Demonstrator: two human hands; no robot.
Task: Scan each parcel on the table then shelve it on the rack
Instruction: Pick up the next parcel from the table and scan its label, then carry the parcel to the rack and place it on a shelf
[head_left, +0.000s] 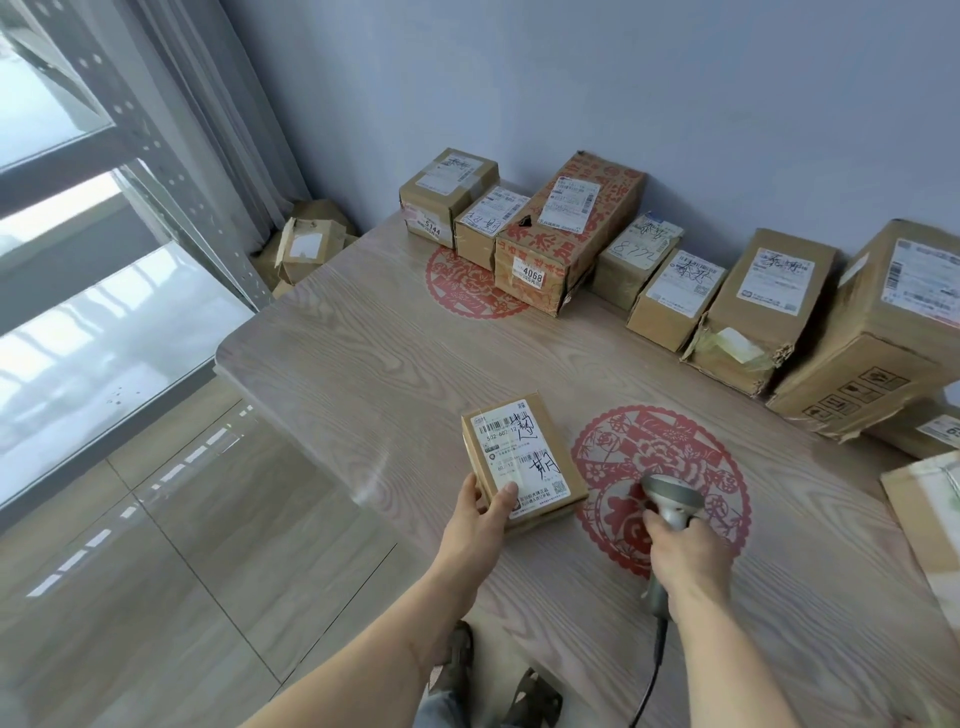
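Parcel (522, 462) (label up) sits near the table (363, 364) front edge, its near corner pinched by the left hand (480, 525); right hand (685, 558) grips a scanner (670, 501) just beside it

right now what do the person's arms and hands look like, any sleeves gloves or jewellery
Both arms are bare from wrist to the frame's lower edge: no sleeves in view. The left hand and right hand wear no gloves, and no rings, watch or bracelets show on the parts visible. The fingers carry no tape or markings, with short nails on the left.
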